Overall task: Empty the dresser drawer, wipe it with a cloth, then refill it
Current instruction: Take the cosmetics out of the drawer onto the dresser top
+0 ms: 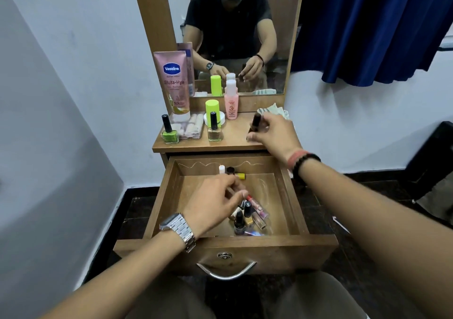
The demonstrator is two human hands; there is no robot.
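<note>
Your right hand pinches a dark bottle, upright above the dresser top; your left hand, fingers closing on something unclear, hangs in the drawer, the bottle cluster just right.

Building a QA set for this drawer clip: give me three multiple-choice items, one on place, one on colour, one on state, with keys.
1. Where is the right hand?
A. inside the drawer
B. over the dresser top
C. on the drawer handle

2. What colour is the polish in the nail polish bottle at the left of the dresser top?
A. green
B. red
C. blue

3. What state is the drawer in?
A. shut
B. pulled out, empty
C. pulled out, small bottles inside

Answers:
1 B, it holds a dark small bottle above the wooden top.
2 A, the glass shows bright green.
3 C, a cluster of small bottles lies by the left hand.
</note>
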